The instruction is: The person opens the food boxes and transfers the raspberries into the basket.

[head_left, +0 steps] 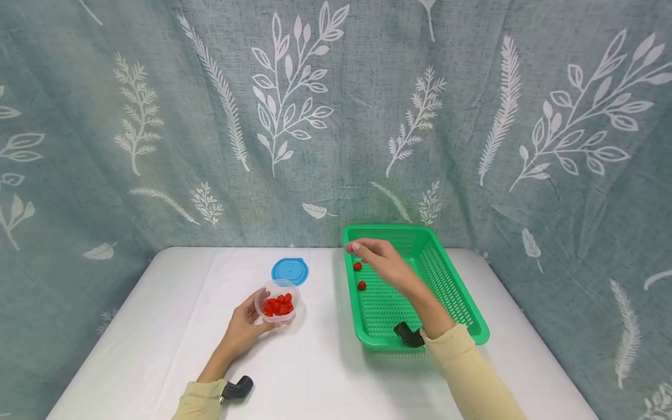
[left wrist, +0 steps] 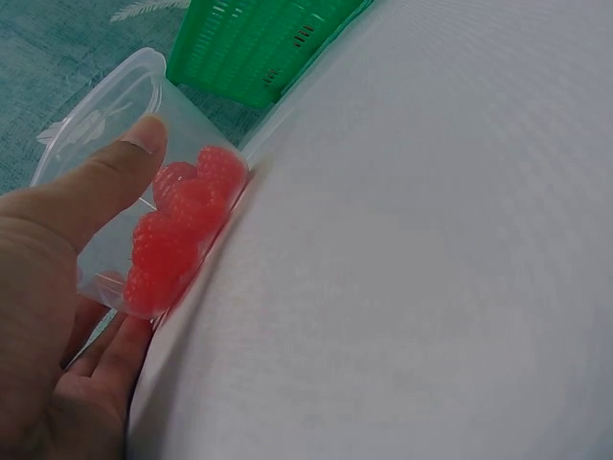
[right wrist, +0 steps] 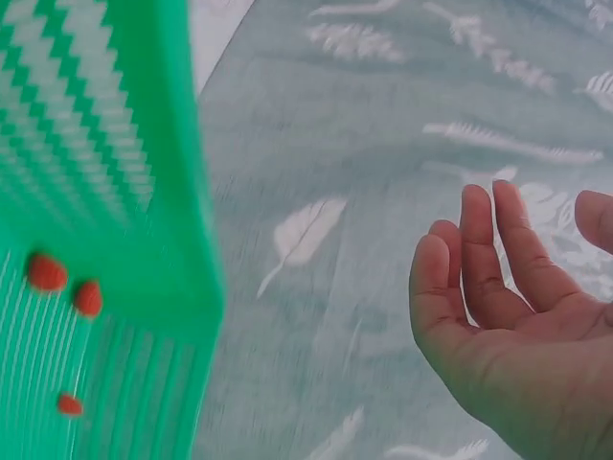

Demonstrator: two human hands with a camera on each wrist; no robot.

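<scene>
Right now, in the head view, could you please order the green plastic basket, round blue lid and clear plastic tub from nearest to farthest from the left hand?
1. Clear tub: held in the left hand.
2. Blue lid: just beyond the tub.
3. Green basket: farther right.

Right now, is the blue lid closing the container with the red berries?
No, the blue lid lies on the white table just beyond the clear container, which the left hand holds.
</scene>
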